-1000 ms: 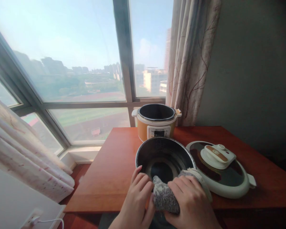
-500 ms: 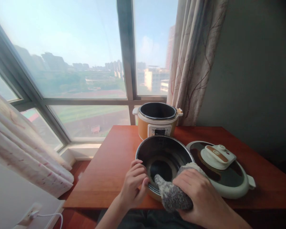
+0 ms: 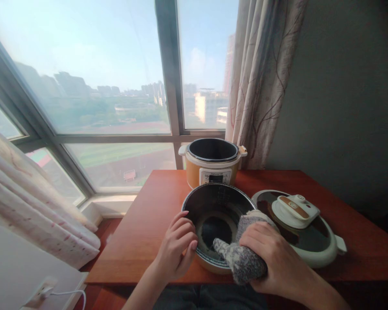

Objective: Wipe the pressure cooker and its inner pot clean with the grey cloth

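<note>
A dark inner pot (image 3: 226, 200) with a silvery rim stands near the front of the table, its mouth tipped slightly toward me. My left hand (image 3: 178, 243) grips the pot's left rim, fingers curled over the edge and thumb outside. A bunched grey, fuzzy cloth (image 3: 245, 261) is clutched in my right hand (image 3: 271, 254) over the pot's right front rim. One end of the cloth pokes down into the pot; another part rests against its right wall. My right fingertips are partly hidden by the cloth.
Behind the pot stands a yellow and white electric pressure cooker (image 3: 210, 168). To the right lies its lid (image 3: 313, 237), with a white and brown handle on top. Everything sits on a reddish wooden table (image 3: 132, 241) by a window, with curtains (image 3: 261, 86) on both sides.
My right hand and the cloth have shifted slightly right along the pot's rim. My left hand stays on the left rim, and the pot has moved slightly left in view.
</note>
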`<state>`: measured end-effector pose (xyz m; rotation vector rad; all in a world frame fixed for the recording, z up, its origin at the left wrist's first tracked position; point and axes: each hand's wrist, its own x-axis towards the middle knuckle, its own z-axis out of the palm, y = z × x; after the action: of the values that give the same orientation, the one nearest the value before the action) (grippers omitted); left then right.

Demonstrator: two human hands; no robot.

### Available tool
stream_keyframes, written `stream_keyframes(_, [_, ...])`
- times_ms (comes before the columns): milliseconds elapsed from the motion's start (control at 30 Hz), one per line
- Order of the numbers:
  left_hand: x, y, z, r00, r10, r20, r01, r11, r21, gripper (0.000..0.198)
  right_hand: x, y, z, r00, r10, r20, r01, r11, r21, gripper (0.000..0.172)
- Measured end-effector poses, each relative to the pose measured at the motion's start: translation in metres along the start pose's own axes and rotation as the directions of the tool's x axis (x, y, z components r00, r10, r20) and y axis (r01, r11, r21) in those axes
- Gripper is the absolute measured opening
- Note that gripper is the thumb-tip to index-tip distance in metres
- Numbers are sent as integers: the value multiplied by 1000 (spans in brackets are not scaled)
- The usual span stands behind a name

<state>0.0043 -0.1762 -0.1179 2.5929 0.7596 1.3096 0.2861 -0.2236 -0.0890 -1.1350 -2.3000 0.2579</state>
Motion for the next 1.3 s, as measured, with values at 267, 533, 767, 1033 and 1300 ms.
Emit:
stream_keyframes(267, [-3,54,13,994,-53,91,33,978,208,13,-4,-15,20,992,3,-128,-14,996,-89,37])
stream_keyframes(533, [-11,61,33,994,-100,-34,105,965,242,25,-5,-34,45,963,-5,-270,-36,988,-147,43])
stream_keyframes(767, [-8,52,19,998,-39,55,26,975,219,11,-6,-25,25,992,-59,-114,46,993,-110,41])
stream_keyframes(1033, [-3,-8,-4,995,31,98,-37,998,56,20,1,2,-10,994,-41,104,45,998,-36,44])
stream_keyframes(1300, [1,-30,-16,996,-25,85,26,1000,-12,31,2,3,-5,999,-23,40,24,999,-22,44])
